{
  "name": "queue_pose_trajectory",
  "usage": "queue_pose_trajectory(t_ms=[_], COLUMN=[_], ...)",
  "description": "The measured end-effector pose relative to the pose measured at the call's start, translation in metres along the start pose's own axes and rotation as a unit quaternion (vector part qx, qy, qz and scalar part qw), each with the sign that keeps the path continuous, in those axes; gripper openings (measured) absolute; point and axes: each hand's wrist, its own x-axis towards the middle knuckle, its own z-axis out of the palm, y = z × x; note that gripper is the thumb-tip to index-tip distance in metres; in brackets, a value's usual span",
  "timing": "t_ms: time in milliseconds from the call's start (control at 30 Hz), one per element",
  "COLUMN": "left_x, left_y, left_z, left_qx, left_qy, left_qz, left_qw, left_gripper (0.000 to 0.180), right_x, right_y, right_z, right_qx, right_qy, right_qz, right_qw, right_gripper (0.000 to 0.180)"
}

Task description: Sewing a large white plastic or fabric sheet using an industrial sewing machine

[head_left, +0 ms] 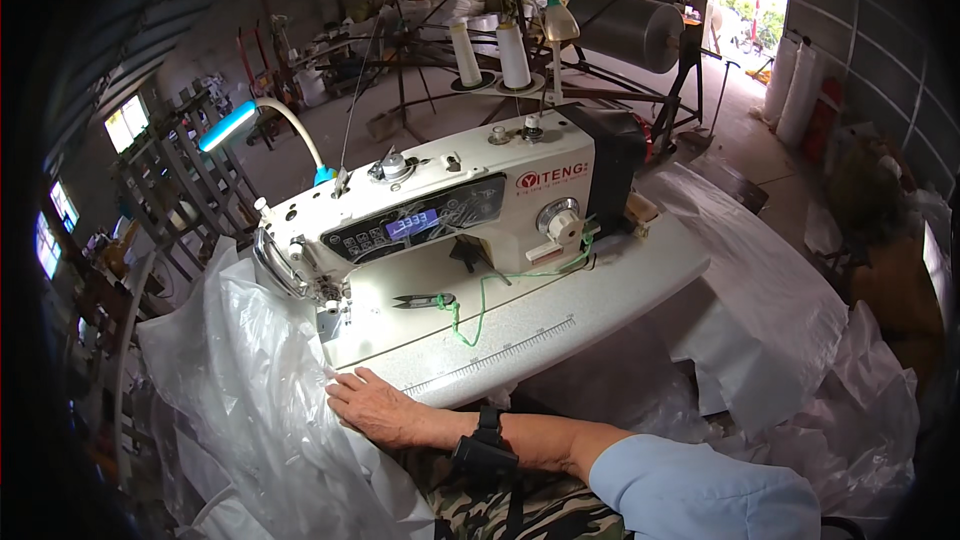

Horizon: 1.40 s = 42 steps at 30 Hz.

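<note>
My right hand (378, 408) lies flat at the front left edge of the sewing machine table (520, 345), its fingers stretched out and slightly apart. Its fingertips touch the edge of a translucent white plastic sheet (270, 390), which drapes in folds over the table's left end and down to my lap. My left hand does not show. Beyond my right hand stands a white sewing machine (450, 200), with its needle area close to the sheet. Thread snips (424, 300) lie on the machine bed, tied to a green cord (482, 315).
A lit blue lamp (230, 126) on a bent neck stands at the machine's left. Two thread cones (513, 55) rise behind it. More plastic sheeting (760, 260) hangs at the right. Farther back, a big grey roll (630, 30) rests on a metal frame.
</note>
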Motion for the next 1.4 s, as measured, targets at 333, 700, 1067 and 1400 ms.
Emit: queue_pose_trajectory(t_ms=[333, 700, 1067, 1400], left_x=[-0.003, -0.003, -0.003, -0.002], left_y=[-0.003, -0.006, -0.008, -0.01], left_z=[-0.003, -0.01, -0.016, -0.024], left_qx=[-0.011, -0.018, -0.023, -0.031], left_qy=[-0.001, -0.001, -0.003, -0.003], left_qz=[0.0, -0.003, -0.006, -0.009], left_qw=[1.0, 1.0, 1.0, 0.999], left_gripper=[0.029, 0.03, 0.03, 0.03], right_x=[-0.002, 0.0, -0.002, -0.003], right_y=[0.0, -0.003, -0.003, -0.001], right_z=[-0.003, -0.003, -0.004, 0.003], right_qx=[0.023, 0.007, -0.003, -0.014], right_qy=[-0.055, -0.039, -0.009, 0.002], right_qz=[0.021, 0.006, -0.005, -0.006], right_qw=[0.998, 0.999, 1.0, 1.0], right_gripper=[0.029, 0.027, 0.023, 0.025])
